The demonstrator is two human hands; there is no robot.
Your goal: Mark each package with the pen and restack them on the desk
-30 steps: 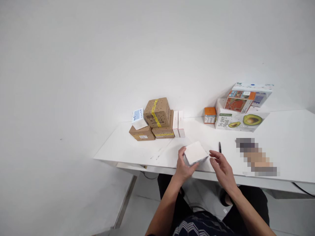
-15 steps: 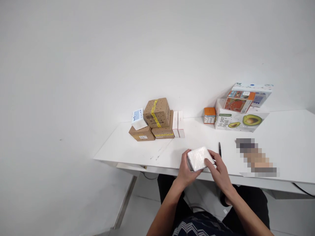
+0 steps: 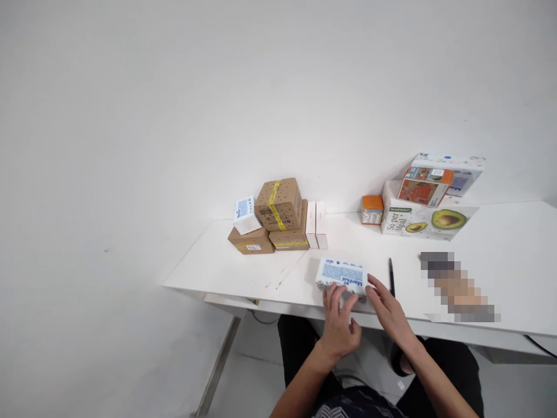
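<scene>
A white and blue tissue pack, printed "Manhua", rests on the white table near its front edge, printed face up. My left hand is at the pack's near side, fingers spread, with the fingertips at its lower edge. At the pack's right end is my right hand, its fingers stretched out and touching or very close to the corner. Neither hand is wrapped round the pack. Just beyond the right hand lies a black pen.
Cardboard boxes with yellow tape are stacked at the back left, a second tissue pack on top. Two slim white boxes stand beside them. At the back right are an orange box, an avocado-printed box and more boxes above. A pixelated patch covers something.
Earlier both hands held the pack with its plain white side showing. Now it lies on the table, turned printed side up, and both hands have loosened with fingers apart.
</scene>
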